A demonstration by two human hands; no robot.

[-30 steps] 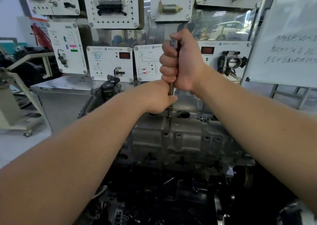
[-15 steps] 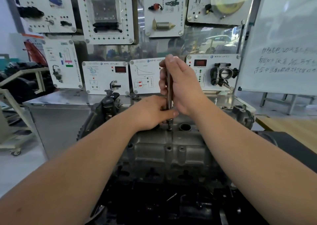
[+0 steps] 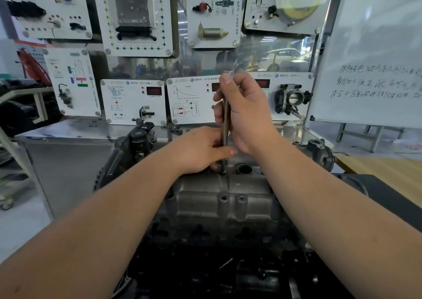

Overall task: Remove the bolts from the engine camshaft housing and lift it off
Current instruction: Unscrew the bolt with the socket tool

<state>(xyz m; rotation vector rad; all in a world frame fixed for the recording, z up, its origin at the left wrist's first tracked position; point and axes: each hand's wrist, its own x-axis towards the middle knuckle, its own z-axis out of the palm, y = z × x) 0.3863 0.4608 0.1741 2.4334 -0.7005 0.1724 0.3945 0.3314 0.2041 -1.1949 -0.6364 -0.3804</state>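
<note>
Both hands, left hand (image 3: 203, 149) and right hand (image 3: 245, 113), gripping upright socket extension (image 3: 225, 125), whiteboard (image 3: 374, 54) behind

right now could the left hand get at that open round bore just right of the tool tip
Probably yes: the left hand sits low beside the tool shaft, the round bore lies uncovered close by, though the upright shaft stands between them.

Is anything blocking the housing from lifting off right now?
Yes. The extension bar, held by both the right hand and left hand, stands upright on the camshaft housing; whether its bolt remains is hidden.
</note>
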